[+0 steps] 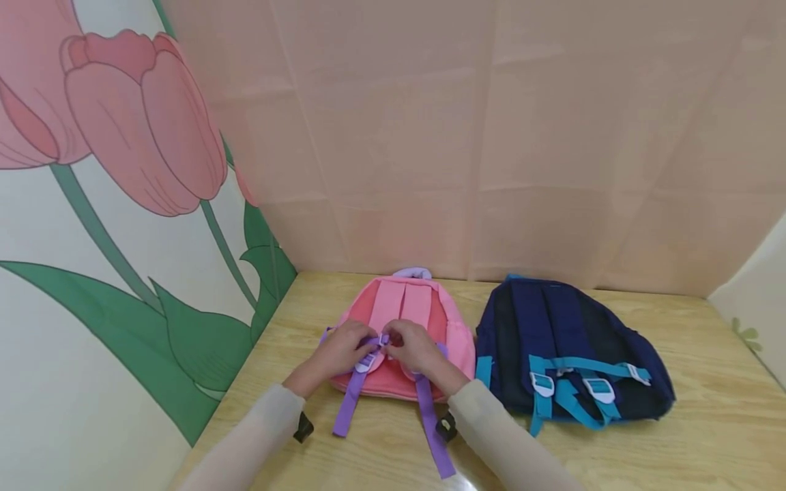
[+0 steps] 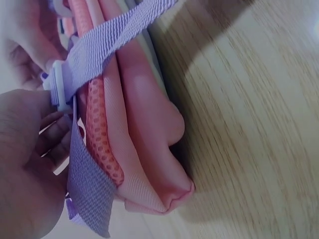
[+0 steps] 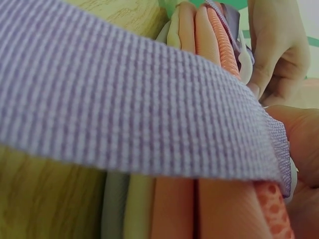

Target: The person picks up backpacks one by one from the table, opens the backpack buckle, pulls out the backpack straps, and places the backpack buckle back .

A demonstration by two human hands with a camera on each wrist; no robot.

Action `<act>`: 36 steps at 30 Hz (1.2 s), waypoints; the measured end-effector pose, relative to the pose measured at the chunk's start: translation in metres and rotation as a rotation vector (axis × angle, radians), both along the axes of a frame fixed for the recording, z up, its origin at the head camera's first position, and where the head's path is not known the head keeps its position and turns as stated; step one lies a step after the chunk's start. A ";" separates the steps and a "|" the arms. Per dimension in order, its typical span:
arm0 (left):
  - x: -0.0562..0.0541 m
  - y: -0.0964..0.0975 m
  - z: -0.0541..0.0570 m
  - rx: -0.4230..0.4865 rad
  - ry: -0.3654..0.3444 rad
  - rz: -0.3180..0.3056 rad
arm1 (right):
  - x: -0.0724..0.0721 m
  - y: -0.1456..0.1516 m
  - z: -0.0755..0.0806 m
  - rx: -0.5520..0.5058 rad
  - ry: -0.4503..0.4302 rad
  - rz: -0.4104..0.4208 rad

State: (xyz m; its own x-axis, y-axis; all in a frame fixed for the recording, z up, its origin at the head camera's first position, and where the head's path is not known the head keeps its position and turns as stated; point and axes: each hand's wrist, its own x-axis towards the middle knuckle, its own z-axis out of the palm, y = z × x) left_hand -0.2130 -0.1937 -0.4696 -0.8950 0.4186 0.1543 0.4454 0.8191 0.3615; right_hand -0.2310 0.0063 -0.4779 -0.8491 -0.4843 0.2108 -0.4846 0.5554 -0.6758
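A pink backpack [image 1: 460, 341] lies with its shoulder straps facing up. Over its middle, a thin purple chest strap [image 1: 371, 340] carries a small pale buckle [image 1: 383, 339]. My left hand [image 1: 342, 348] pinches this strap from the left, thumb and fingers at the buckle. From the right, my right hand [image 1: 417, 346] pinches the buckle end, its fingertips nearly meeting the left ones. Below the hands hang two purple webbing tails [image 1: 348, 406] from white adjusters [image 1: 366, 363]. In the left wrist view, a white adjuster [image 2: 61, 85] and purple webbing [image 2: 92, 57] partly hide the fingers.
To the right lies a navy backpack [image 1: 552, 320] with teal straps [image 1: 595, 366] and white adjusters. Both bags rest on a wood-grain table [image 1: 724, 368]. A pinkish cloth [image 1: 491, 136] hangs behind, and a tulip-painted wall [image 1: 147, 129] stands at the left.
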 end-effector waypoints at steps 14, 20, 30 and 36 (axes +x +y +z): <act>-0.001 0.004 -0.003 -0.007 0.036 -0.019 | -0.001 0.003 -0.003 -0.022 -0.024 -0.017; 0.001 0.002 -0.003 0.020 0.018 -0.010 | -0.002 0.005 -0.003 -0.045 -0.033 -0.007; 0.000 0.000 -0.002 0.056 0.008 -0.023 | -0.004 0.008 0.000 -0.029 -0.029 0.004; 0.000 0.001 -0.003 0.048 -0.001 -0.006 | -0.002 0.009 0.002 -0.026 -0.065 -0.004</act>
